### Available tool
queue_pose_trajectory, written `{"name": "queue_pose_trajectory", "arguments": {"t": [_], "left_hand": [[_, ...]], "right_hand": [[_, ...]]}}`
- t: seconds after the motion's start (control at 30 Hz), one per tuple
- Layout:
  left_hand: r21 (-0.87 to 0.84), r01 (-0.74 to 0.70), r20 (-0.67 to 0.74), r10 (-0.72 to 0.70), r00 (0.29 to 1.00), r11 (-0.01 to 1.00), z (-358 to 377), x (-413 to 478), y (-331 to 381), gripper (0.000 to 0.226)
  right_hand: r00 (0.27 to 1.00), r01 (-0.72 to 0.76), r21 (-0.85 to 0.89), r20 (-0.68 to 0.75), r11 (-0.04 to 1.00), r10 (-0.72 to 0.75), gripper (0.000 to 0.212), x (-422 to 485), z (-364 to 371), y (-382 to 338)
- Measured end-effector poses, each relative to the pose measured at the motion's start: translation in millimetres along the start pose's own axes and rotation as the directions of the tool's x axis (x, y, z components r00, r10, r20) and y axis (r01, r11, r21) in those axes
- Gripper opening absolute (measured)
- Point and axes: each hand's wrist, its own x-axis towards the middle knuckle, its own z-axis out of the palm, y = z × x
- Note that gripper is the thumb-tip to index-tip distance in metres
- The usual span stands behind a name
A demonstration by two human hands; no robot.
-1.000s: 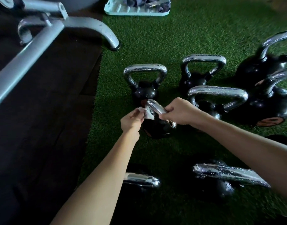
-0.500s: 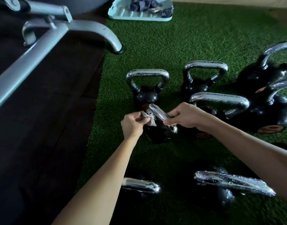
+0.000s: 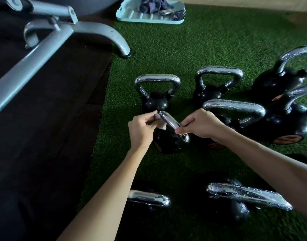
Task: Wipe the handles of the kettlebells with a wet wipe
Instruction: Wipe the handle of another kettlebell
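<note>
A small black kettlebell (image 3: 168, 141) with a chrome handle (image 3: 170, 121) stands on the green turf in the middle of the view. My left hand (image 3: 142, 129) pinches a white wet wipe (image 3: 160, 125) against the far end of that handle. My right hand (image 3: 199, 125) grips the near end of the same handle, thumb underneath. Several other black kettlebells with chrome handles stand around it: one right behind (image 3: 157, 89), one further right (image 3: 217, 80), larger ones at the right (image 3: 288, 119), and two near me (image 3: 149, 200) (image 3: 248, 195).
A grey metal frame of a gym machine (image 3: 65, 32) crosses the dark rubber floor (image 3: 45, 127) at the left, its foot on the turf edge. A pale blue tray (image 3: 137, 16) holding dark cloths lies at the back on the turf (image 3: 210, 40).
The view has tilted up a little, so everything sits lower in frame. My left hand has slid the wipe along the far end of the handle; my right hand keeps its grip.
</note>
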Motion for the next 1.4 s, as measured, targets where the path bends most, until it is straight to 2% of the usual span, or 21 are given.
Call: {"name": "queue_pose_trajectory", "arguments": {"t": [0.1, 0.17, 0.27, 0.33, 0.5, 0.63, 0.83, 1.13, 1.3, 1.4], "left_hand": [[-0.009, -0.117, 0.007, 0.117, 0.993, 0.993, -2.7, -8.3, 11.1, 0.039], [0.032, -0.149, 0.005, 0.148, 0.989, 0.988, -1.8, -8.2, 13.5, 0.04], [0.027, -0.084, -0.008, 0.084, 0.996, 0.996, -1.5, -2.4, 14.5, 0.038], [-0.044, -0.029, -0.019, 0.028, 0.999, 0.999, -0.6, -7.5, 18.7, 0.038], [-0.175, 0.106, 0.029, -0.103, 0.994, 0.979, 15.1, -49.1, 30.7, 0.032], [-0.247, 0.156, 0.01, -0.158, 0.987, 0.956, 16.0, -50.8, 35.2, 0.03], [-0.065, 0.112, 0.181, -0.098, 0.979, 0.992, 25.5, -76.2, 41.7, 0.021], [0.06, 0.177, 0.186, -0.185, 0.965, 0.982, 27.1, -69.3, 32.8, 0.031], [0.121, 0.304, 0.263, -0.326, 0.908, 0.945, 34.4, -57.0, 21.8, 0.03], [0.187, 0.263, 0.3, -0.31, 0.902, 0.946, 29.8, -51.1, 22.5, 0.032]], "right_hand": [[1.0, 0.014, 0.028, 0.012, 1.0, -0.014, 0.029, 0.9, 2.1, 5.5], [0.997, 0.036, 0.042, 0.07, 0.998, -0.039, 0.024, 0.7, -1.1, 6.4], [0.97, 0.035, 0.069, 0.238, 0.997, -0.05, 0.016, -2.6, -14.9, 5.1], [0.951, 0.043, 0.066, 0.302, 0.997, -0.061, 0.021, -4.3, -21.3, 5.7], [0.948, 0.044, 0.084, 0.31, 0.996, -0.068, 0.029, -4.5, -23.9, 8.6], [0.963, 0.027, 0.138, 0.264, 0.99, -0.063, 0.029, -2.3, -22.2, 12.4], [0.97, 0.014, 0.161, 0.239, 0.987, -0.053, 0.026, 0.8, -18.6, 19.5], [0.974, 0.016, 0.186, 0.22, 0.982, -0.058, 0.024, 2.1, -14.5, 21.0], [0.977, 0.025, 0.204, 0.204, 0.979, -0.067, 0.023, -0.5, -13.9, 21.0], [0.985, 0.044, 0.18, 0.155, 0.983, -0.073, 0.023, -5.0, -12.7, 23.1]]}}
